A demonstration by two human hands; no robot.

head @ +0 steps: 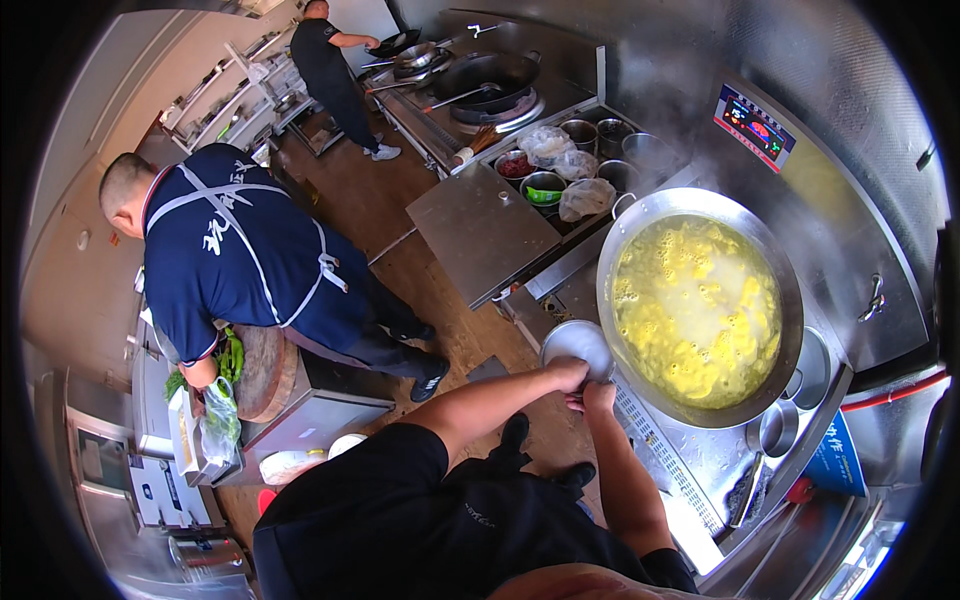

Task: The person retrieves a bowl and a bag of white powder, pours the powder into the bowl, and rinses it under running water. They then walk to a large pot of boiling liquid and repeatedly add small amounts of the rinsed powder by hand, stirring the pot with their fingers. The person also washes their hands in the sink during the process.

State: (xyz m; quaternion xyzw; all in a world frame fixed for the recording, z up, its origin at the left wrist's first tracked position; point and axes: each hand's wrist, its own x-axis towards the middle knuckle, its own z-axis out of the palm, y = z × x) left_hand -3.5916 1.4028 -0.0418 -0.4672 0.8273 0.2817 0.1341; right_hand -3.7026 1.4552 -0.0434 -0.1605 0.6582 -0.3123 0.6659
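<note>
In front of my body, both arms reach towards a round, pale metal bowl (577,346). My left hand (567,373) is closed on its near rim. Just below and to the right, my right hand (598,398) is also closed at the bowl's near edge, the fingers of both hands almost meeting. Part of the rim is hidden by the hands. The bowl is beside the left edge of a large metal wok (784,300), where yellow, foamy liquid (694,315) steams.
A co-worker in a blue shirt (232,217) bends over a round chopping block (266,375) at left; another person (322,71) stands by the far stove. Seasoning pots (544,187) sit beyond the wok. A small saucepan (772,427) and a cleaver-like tool (748,491) lie right of it.
</note>
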